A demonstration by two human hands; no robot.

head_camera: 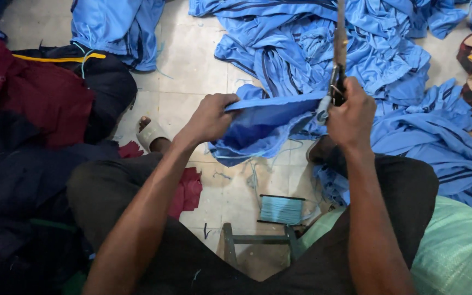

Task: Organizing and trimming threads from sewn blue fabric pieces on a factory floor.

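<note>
left hand (210, 117): closed in a pinch on the folded edge of the blue cloth (263, 128), fingers curled over the top, pulling the edge taut toward the other hand.
right hand (350, 116): fisted around the handles of the scissors (336, 82), blades pointing up and away; the cloth edge runs into the hand at the base of the blades.
blade state: motion blur here, can't tell if the blades are parted or closed, or whether they are on the cloth at all. Probably snipping thread, not sure.
blue cloth: held in the air between both hands, above the tiled floor (192, 60); lower part sags toward the knees. Same colour as the blue pile (323, 43) just behind it.
risk 1: cloth bunched at the blades, so a cut could take the fabric instead of a loose thread. Cause: slack at the right-hand end.
risk 2: the left pinch is on the same edge line as the blades; if the cloth slips, the hands come together.
risk 3: blade tips up near face height. Cause: upright grip.
risk 4: sagging part could mix with the pile or catch the bare foot (149, 133) below.
nearby: thread spool (282, 210) on the floor by a small stool frame (258, 240); dark red and navy clothes (34, 93) to the left.
</note>
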